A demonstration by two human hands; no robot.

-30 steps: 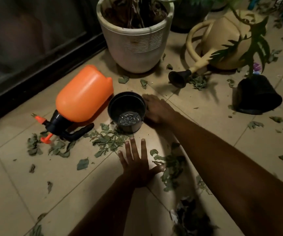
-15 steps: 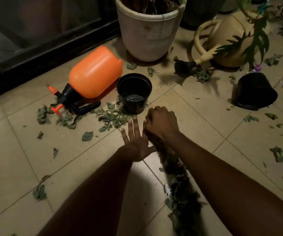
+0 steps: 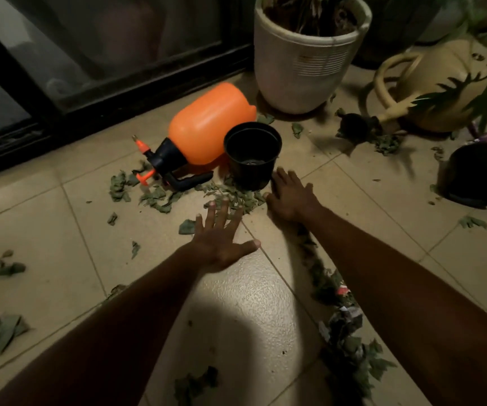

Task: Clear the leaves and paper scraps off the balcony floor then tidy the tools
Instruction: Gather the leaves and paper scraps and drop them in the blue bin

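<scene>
While the balcony floor [image 3: 46, 230] lies strewn with debris, the orange pressure sprayer [image 3: 207, 127] rests on its side beside the upright black nursery pot [image 3: 251, 153]. The left hand [image 3: 218, 241] and right hand [image 3: 292, 197] lie flat, fingers spread, bracketing the dry leaves [image 3: 236, 197] before the pot, seemingly to sweep them together.

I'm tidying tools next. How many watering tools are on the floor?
2: the orange sprayer on its side beside the black pot, and the beige watering can at right. Others may be hidden.
</scene>
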